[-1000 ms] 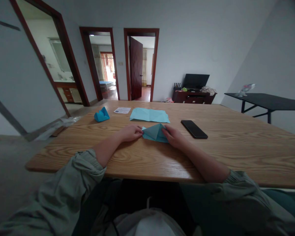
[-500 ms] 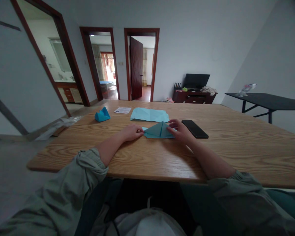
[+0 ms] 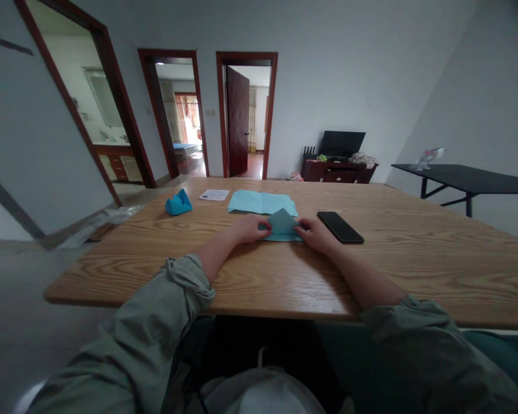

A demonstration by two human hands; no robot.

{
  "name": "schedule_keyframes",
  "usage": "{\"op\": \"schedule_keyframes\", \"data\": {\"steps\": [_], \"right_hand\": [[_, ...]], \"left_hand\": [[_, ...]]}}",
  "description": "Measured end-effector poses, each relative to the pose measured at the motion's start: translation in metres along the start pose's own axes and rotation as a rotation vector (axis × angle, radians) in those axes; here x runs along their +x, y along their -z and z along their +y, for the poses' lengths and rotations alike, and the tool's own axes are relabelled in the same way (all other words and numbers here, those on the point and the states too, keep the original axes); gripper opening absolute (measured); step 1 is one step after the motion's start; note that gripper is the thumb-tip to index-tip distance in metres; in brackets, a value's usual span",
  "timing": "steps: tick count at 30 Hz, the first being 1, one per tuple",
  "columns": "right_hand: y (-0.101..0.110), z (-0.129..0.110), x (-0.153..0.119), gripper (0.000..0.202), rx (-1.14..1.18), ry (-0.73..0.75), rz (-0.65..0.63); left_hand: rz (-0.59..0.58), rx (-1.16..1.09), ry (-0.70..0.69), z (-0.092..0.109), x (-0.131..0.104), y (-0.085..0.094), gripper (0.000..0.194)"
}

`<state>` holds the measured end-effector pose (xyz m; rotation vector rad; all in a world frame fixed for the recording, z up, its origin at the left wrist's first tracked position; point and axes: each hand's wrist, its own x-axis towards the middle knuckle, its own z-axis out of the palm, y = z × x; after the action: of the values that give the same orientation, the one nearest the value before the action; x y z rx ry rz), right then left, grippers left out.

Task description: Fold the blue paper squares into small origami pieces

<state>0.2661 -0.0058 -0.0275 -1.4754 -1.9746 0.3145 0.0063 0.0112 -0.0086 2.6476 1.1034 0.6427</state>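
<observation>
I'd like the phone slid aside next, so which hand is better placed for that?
Right, I'd say. The right hand is close beside the phone; the left hand is at the other side of the held paper. Both grip that paper, so the right would first have to let go.

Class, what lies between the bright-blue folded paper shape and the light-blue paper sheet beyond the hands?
A white rectangular card, on the wooden table; the head view shows it.
</observation>
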Motion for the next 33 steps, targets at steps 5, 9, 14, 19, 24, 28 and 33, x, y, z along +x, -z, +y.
{"op": "schedule_keyframes", "data": {"steps": [5, 9, 14, 19, 24, 28, 33], "right_hand": [[0.001, -0.003, 0.000, 0.022, 0.040, -0.008, 0.056], [0.007, -0.003, -0.001, 0.015, 0.041, -0.013, 0.143], [0.013, -0.002, -0.004, 0.010, -0.114, -0.024, 0.091], [0.009, -0.001, -0.005, 0.014, -0.141, -0.023, -0.003], [0.006, 0.004, -0.003, 0.016, -0.189, -0.017, -0.038], [0.006, 0.005, -0.004, 0.017, -0.199, -0.005, -0.025], [0.005, 0.006, -0.004, 0.015, -0.189, -0.003, -0.034]], "left_hand": [[-0.005, -0.014, 0.050, -0.006, -0.004, -0.003, 0.036], [0.018, -0.073, 0.090, -0.013, -0.006, -0.002, 0.043], [-0.017, -0.127, 0.112, -0.015, -0.004, 0.000, 0.047], [-0.041, -0.159, 0.124, -0.016, -0.005, 0.004, 0.051], [-0.081, -0.134, 0.085, -0.023, -0.006, 0.003, 0.058], [-0.096, -0.091, 0.075, -0.025, -0.008, 0.002, 0.060], [-0.095, -0.065, 0.068, -0.025, -0.010, 0.003, 0.059]]}}
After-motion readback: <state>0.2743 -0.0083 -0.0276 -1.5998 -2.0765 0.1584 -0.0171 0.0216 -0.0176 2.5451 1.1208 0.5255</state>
